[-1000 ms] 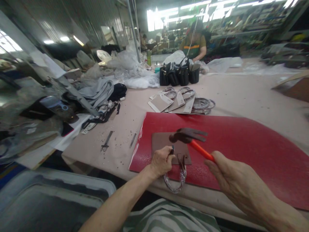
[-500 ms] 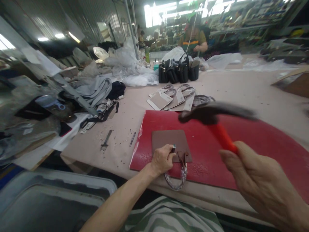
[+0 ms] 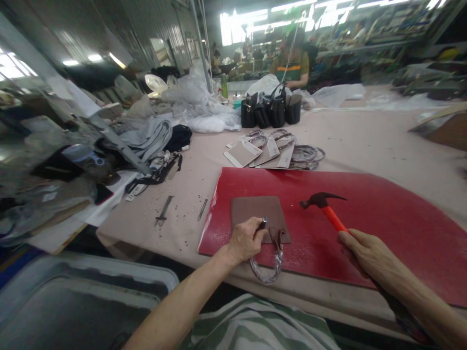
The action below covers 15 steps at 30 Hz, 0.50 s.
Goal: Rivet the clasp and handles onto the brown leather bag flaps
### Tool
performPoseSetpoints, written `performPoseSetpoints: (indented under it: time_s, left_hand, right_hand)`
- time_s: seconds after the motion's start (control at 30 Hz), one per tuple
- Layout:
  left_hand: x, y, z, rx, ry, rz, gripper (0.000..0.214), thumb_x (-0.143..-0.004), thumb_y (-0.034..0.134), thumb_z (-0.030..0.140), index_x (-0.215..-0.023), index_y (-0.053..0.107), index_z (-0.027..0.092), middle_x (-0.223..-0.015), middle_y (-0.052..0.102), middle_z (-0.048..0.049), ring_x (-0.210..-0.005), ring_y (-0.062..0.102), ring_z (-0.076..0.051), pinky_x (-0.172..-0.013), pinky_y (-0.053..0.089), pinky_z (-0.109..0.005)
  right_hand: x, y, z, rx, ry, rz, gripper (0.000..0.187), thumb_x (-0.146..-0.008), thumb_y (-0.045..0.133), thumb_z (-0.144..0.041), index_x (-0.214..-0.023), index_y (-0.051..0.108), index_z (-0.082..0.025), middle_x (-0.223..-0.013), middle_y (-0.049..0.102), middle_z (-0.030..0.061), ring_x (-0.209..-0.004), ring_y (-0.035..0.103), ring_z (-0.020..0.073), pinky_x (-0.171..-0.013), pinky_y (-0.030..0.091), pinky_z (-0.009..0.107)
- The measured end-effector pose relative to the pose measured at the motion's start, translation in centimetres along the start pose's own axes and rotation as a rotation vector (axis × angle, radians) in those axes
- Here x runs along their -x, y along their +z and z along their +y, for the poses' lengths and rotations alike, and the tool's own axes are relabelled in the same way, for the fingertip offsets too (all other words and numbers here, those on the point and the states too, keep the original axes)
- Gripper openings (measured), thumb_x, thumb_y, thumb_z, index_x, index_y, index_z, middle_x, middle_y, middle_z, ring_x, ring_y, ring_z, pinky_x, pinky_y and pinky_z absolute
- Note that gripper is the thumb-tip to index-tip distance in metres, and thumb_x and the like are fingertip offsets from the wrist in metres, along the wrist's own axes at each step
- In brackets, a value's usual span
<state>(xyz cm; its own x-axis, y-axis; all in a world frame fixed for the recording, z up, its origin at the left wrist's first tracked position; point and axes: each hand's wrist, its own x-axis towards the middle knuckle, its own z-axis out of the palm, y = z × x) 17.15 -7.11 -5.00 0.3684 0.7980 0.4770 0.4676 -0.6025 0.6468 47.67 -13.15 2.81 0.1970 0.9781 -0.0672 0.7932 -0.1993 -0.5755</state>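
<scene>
- Left hand (image 3: 245, 240): closed in a fist around a small metal punch (image 3: 261, 224). The punch stands upright above the fingers, and the hand hides its lower end.
- Right hand (image 3: 365, 257): grips the orange handle of a claw hammer (image 3: 326, 204) near the handle's lower end. The dark hammer head shows over the board, well apart from the punch.
- Work area: a brown leather panel (image 3: 253, 209) lies flat on a red cutting board (image 3: 365, 194). A leather strap end (image 3: 276, 239) lies at the panel's lower right corner, beneath the left hand's reach. Its plastic-wrapped loop (image 3: 264, 274) hangs past the board's front edge.
- Desk (image 3: 383, 136): carries the board. To the board's left lie a small metal tool (image 3: 164, 210), a thin steel punch (image 3: 202, 209) and scattered metal studs (image 3: 178, 204).
- Far side: tan cards (image 3: 242, 153) and coiled handles (image 3: 304, 154) lie beyond the board. Black handbags (image 3: 270, 112) stand in a row behind them.
- Co-worker (image 3: 292, 68): stands at the far end of the desk.
</scene>
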Motion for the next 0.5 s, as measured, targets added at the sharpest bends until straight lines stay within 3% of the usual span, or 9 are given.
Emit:
performPoseSetpoints:
  time_s: [0.1,0.2,0.3,0.37,0.43,0.5]
  left_hand:
    - [0.0,-0.3,-0.1,0.006,0.000,-0.020,0.013,-0.093,0.058,0.018,-0.104,0.063,0.018,-0.096,0.073,-0.0084,-0.088,0.071,-0.022,-0.080,0.058,-0.033]
    - [0.1,-0.4,-0.1,0.022,-0.015,-0.035,0.011,-0.093,0.059,0.019,-0.103,0.064,0.018,-0.095,0.073,-0.0078,-0.088,0.071,-0.021,-0.082,0.057,-0.032]
    - [0.1,-0.3,0.2,0.068,-0.054,-0.049,0.010,-0.092,0.059,0.020,-0.100,0.065,0.019,-0.096,0.073,-0.0080,-0.089,0.071,-0.021,-0.083,0.057,-0.033]
    - [-0.3,-0.1,0.4,0.171,-0.142,-0.025,0.008,-0.090,0.060,0.022,-0.095,0.066,0.019,-0.092,0.073,-0.0071,-0.087,0.071,-0.020,-0.083,0.058,-0.033]
    - [-0.9,-0.3,0.3,0.386,-0.334,0.102,0.012,-0.090,0.061,0.030,-0.093,0.063,0.019,-0.085,0.072,-0.0046,-0.078,0.072,-0.019,-0.078,0.060,-0.033]
    - [-1.8,-1.4,-0.3,0.616,-0.539,0.309,0.024,-0.089,0.063,0.041,-0.094,0.060,0.018,-0.080,0.070,-0.0019,-0.071,0.072,-0.017,-0.072,0.062,-0.034]
  right_hand:
    - [-0.8,1.5,1.3,0.254,0.004,0.082,0.034,-0.095,0.037,-0.043,-0.080,0.058,-0.021,-0.075,0.065,0.0136,-0.069,0.064,0.0286,-0.063,0.049,0.041]
    - [-1.0,4.1,-0.2,0.320,-0.212,0.222,0.043,-0.096,0.042,-0.045,-0.116,0.063,-0.013,-0.123,0.063,0.0245,-0.110,0.061,0.0389,-0.087,0.050,0.053]
    - [-0.9,7.9,-3.0,0.262,-0.552,0.212,0.050,-0.100,0.045,-0.044,-0.135,0.056,-0.011,-0.141,0.057,0.0201,-0.127,0.054,0.0344,-0.104,0.046,0.050]
    - [-0.7,10.4,-4.5,0.279,-0.637,0.141,0.046,-0.099,0.047,-0.038,-0.136,0.058,-0.012,-0.144,0.056,0.0176,-0.132,0.051,0.0342,-0.109,0.042,0.051]
    - [-0.5,12.2,-5.2,0.322,-0.631,0.113,0.045,-0.098,0.047,-0.031,-0.138,0.058,-0.012,-0.148,0.054,0.0163,-0.137,0.045,0.0358,-0.113,0.037,0.055]
    - [-0.3,12.9,-5.3,0.337,-0.617,0.102,0.047,-0.098,0.048,-0.030,-0.141,0.056,-0.011,-0.151,0.051,0.0157,-0.140,0.042,0.0362,-0.116,0.034,0.056]
